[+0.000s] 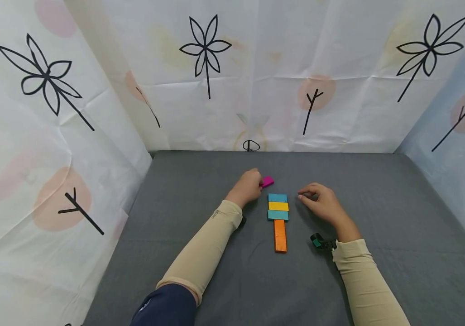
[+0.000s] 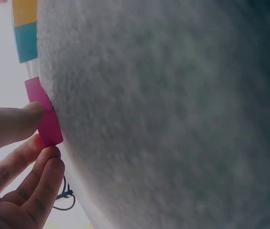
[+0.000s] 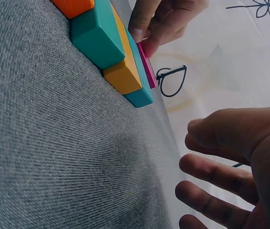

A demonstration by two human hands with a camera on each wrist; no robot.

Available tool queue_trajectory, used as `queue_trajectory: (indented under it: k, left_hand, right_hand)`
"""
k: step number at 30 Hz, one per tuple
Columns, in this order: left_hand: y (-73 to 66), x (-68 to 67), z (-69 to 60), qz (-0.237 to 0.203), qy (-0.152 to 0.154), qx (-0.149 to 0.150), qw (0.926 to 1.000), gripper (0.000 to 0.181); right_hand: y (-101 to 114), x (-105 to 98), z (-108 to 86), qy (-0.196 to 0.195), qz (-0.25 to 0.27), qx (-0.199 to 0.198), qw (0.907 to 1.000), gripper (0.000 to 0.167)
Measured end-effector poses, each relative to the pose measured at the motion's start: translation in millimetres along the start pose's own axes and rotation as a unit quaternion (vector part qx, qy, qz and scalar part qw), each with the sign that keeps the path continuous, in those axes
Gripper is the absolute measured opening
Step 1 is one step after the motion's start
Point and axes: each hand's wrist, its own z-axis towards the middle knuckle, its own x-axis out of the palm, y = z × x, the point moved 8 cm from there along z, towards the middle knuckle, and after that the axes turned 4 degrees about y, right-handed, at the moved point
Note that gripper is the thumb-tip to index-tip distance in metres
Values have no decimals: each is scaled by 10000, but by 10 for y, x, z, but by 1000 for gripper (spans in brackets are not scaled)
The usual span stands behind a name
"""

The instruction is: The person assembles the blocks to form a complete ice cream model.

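A magenta block is pinched between the thumb and fingers of my left hand, just beyond the far end of a row of blocks. In that row lie a far teal block, a yellow block, a near teal block and, lengthwise below them, a long orange block. My right hand hovers to the right of the row and holds nothing. In the right wrist view its fingers are spread and relaxed, apart from the blocks.
A grey cloth covers the table. Behind and at the sides hangs a white curtain with line-drawn flowers and twigs. A dark strap with a green piece sits at my right wrist.
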Motion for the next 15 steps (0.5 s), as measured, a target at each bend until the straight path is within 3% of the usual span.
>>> queue_trajectory:
  k: [15]
  left_hand:
    - [-121, 15, 25, 101, 130, 283, 9995, 17]
  right_hand:
    - [-38, 8, 25, 0, -34, -11, 10000, 19]
